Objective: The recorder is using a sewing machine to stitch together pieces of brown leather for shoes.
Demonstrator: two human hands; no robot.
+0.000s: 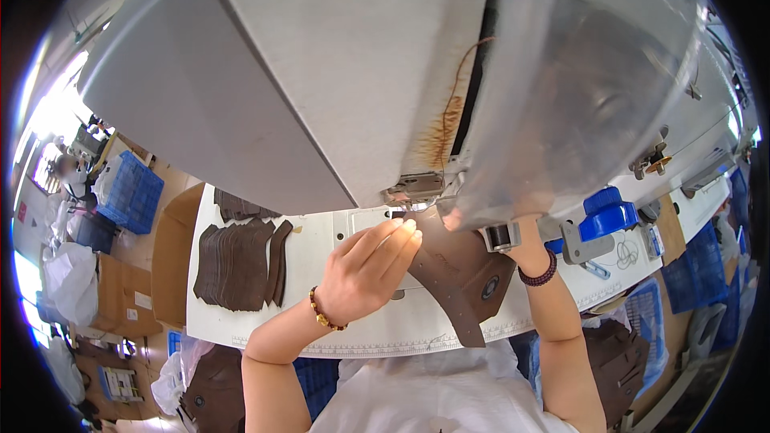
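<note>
A dark brown leather-like panel [451, 269] with a round emblem and small holes lies on the white sewing machine bed, its upper end beneath the needle area. My left hand [365, 267] is closed, fingers pressed together, tips at the panel's upper left edge; its thumb is hidden. A small dark bit shows beside these fingertips, too small to name. My right hand [525, 204] reaches behind the clear plastic shield [593, 104], over the panel's right side. Only blurred fingertips show near the needle, so its grip is hidden. The sewing machine head [321, 56] fills the upper view.
Stacked brown strips [237, 265] lie left on the table. A blue-handled part [608, 215], a metal bobbin [499, 236] and a blue cutter [595, 269] are at right. Cardboard boxes [120, 293] and a blue crate [132, 192] stand left; more brown panels [613, 365] hang low right.
</note>
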